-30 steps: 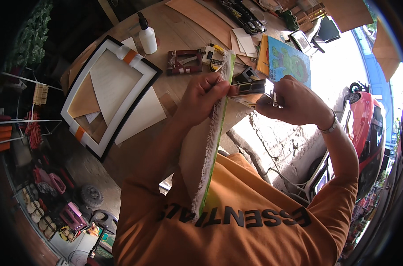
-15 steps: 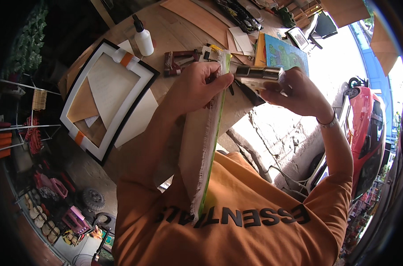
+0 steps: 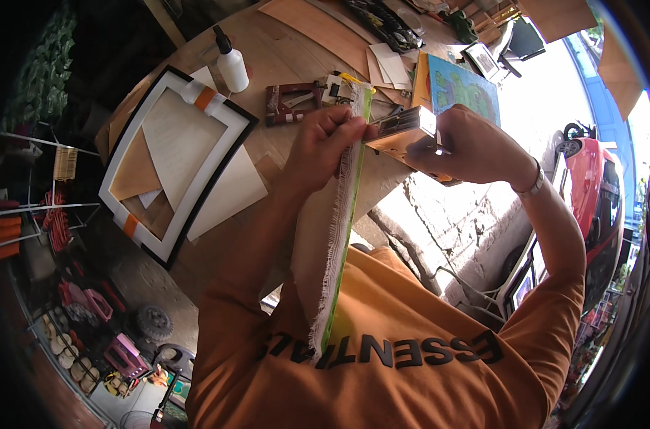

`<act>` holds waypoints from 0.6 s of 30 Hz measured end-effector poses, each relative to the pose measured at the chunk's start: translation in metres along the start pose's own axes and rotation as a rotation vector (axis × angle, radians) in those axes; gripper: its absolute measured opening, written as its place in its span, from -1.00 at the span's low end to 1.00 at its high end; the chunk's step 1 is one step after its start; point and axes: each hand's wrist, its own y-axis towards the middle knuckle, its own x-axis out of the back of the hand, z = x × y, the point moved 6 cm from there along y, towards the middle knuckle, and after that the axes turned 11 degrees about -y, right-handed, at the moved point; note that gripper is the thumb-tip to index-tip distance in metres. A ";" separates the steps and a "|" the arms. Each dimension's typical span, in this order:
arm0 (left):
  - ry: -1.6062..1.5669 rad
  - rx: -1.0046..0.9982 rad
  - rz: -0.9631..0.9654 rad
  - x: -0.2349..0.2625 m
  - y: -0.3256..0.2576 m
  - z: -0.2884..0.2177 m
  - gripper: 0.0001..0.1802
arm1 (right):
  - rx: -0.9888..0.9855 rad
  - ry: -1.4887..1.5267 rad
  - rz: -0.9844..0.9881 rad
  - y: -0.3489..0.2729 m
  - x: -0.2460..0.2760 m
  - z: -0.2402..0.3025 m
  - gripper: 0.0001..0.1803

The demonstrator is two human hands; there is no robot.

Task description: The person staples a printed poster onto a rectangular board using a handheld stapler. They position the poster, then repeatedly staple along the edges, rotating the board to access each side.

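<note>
While daylight is falling on the stone ground past its edge, the wooden bench (image 3: 296, 64) is carrying everything. A white-and-black picture frame (image 3: 169, 161) is lying left of the stretched canvas (image 3: 337, 214), which is standing on edge between bench and chest, its frayed cloth border and green edge showing. The left hand (image 3: 325, 143) is pinching the canvas top in a closed grip. The right hand (image 3: 468, 146) is clasping a staple gun (image 3: 404, 132) against that top. A white glue bottle (image 3: 232, 64) is standing behind the frame.

Bench crowded ahead, open strip at left-centre.
Frame (image 3: 175, 157), glue bottle (image 3: 232, 66), red stapler (image 3: 293, 102) and painting (image 3: 464, 89) block the table (image 3: 282, 53); bare wood lies between frame and stapler.
</note>
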 end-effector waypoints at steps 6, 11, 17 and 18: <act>0.050 0.008 0.003 -0.001 0.001 -0.007 -0.75 | 0.042 0.071 -0.173 0.003 0.005 -0.006 -0.44; 0.526 -0.009 0.065 -0.002 0.008 -0.029 -0.67 | 0.007 -0.021 -0.248 0.001 0.017 -0.036 -0.39; 0.365 0.045 -0.028 0.007 0.024 -0.018 -0.65 | 0.125 -0.067 -0.173 0.002 0.014 -0.024 -0.39; 0.306 -0.003 0.000 0.006 0.024 -0.017 -0.68 | 0.145 -0.097 -0.181 0.003 0.013 -0.021 -0.39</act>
